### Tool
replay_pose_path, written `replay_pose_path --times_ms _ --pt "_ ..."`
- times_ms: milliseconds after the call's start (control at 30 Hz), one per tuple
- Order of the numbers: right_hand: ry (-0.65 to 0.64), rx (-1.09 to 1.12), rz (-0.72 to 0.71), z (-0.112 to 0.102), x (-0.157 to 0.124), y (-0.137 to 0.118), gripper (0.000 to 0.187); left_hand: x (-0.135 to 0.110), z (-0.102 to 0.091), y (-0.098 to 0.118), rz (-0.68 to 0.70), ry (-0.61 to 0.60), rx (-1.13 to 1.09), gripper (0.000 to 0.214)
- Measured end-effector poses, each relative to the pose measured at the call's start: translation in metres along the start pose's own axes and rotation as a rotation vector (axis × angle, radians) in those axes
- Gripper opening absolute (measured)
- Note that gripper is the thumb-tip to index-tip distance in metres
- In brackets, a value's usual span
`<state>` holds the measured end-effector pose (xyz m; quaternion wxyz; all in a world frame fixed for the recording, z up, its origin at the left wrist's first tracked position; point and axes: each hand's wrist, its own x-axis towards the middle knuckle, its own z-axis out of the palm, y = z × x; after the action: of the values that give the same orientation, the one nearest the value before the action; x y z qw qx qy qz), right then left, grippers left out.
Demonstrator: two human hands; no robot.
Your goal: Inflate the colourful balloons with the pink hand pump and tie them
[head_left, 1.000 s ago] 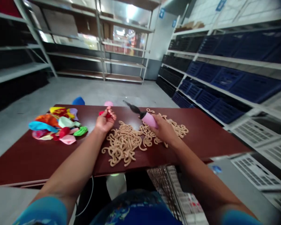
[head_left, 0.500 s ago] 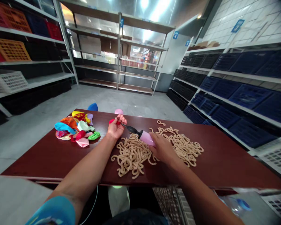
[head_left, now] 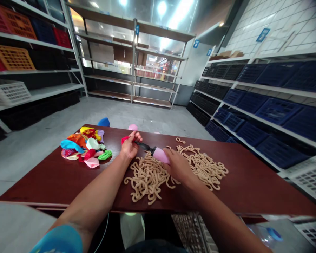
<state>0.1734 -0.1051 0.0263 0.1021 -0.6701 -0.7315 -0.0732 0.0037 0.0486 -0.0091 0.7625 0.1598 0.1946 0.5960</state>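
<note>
My right hand point(head_left: 177, 164) is wrapped round the pink body of a balloon hand pump point(head_left: 160, 155), whose black nozzle end points left. A red balloon point(head_left: 124, 139), limp and uninflated, is pinched in my left hand point(head_left: 131, 147) right at the nozzle's tip. My fingers partly hide where balloon and nozzle meet, so I cannot tell how far one is over the other. Beneath the pump lies a heap of beige, curly, worm-like pieces point(head_left: 147, 179). A second heap of the same pieces point(head_left: 206, 165) spreads out to the right of my right hand.
Several limp balloons point(head_left: 93, 143) in mixed colours lie on the left of the brown table point(head_left: 55, 186). Past its far edge show a blue balloon point(head_left: 104, 122) and a pink balloon point(head_left: 133, 127). Shelves with crates point(head_left: 265, 105) stand around. A plastic bottle point(head_left: 268, 234) is low right.
My left fingers have closed in more over the red balloon at the nozzle. The pump and my right hand have shifted slightly left. The view has tilted a little.
</note>
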Motion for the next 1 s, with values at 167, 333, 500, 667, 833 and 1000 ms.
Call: replay_pose_path --times_ms 167,333,500,667,833,1000 --pt "0.009 -0.037 -0.005 0.001 0.008 -0.006 0.051 -0.001 0.0 -0.002 -0.009 -0.011 -0.023 0.009" --pt "0.01 -0.045 -0.007 0.003 0.02 -0.016 0.049 -0.002 -0.003 -0.001 -0.06 -0.042 -0.065 0.005" --pt "-0.003 -0.054 0.004 0.002 0.039 -0.022 0.053 0.0 -0.006 0.01 -0.089 -0.041 -0.149 0.006" --pt "-0.009 -0.01 -0.009 0.018 0.058 -0.019 0.061 0.007 -0.011 0.03 -0.034 -0.002 -0.251 0.039" --pt "0.062 0.022 0.08 0.043 0.064 -0.004 0.069 0.009 -0.013 0.043 0.113 0.035 -0.184 0.046" --pt "0.109 0.041 0.021 0.053 0.062 0.002 0.048 0.004 0.0 0.043 0.165 0.019 -0.126 0.045"
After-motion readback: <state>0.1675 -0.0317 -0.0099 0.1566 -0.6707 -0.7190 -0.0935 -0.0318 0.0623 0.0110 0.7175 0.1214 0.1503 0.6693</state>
